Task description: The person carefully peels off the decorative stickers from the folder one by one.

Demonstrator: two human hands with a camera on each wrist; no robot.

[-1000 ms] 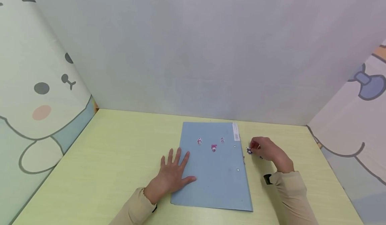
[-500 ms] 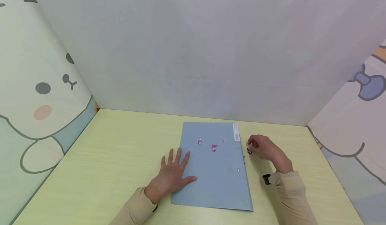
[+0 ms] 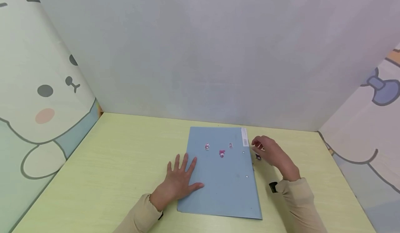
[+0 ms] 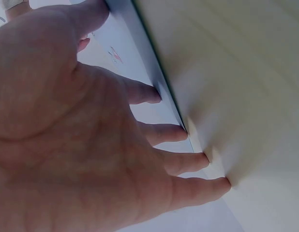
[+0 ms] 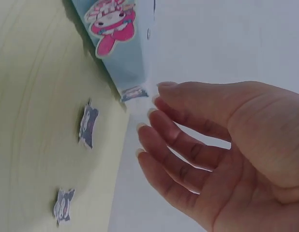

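Note:
In the head view, my left hand (image 3: 177, 182) lies with spread fingers across the left edge of a blue folder (image 3: 222, 188). The left wrist view has its fingertips touching folder edge and table. My right hand (image 3: 273, 153) hovers just right of the folder, fingers loosely bent, with nothing visible between them. In the right wrist view, two purple character stickers (image 5: 88, 124) are on the table beneath it. A pink character sticker (image 5: 111, 21) is on the folder's blue side. A small printed piece (image 5: 134, 93) is near my thumb tip, apparently at the folder's corner.
Several small stickers (image 3: 222, 153) sit on the folder's upper half, and a white barcode label (image 3: 244, 136) is at its far right corner. The pale yellow table (image 3: 125, 156) meets a plain grey wall (image 3: 200, 69). Cartoon-printed panels (image 3: 37, 87) flank both sides.
My right hand has shifted left and slightly away from me, off the purple sticker toward the folder's far right edge. The left hand and folder have stayed put.

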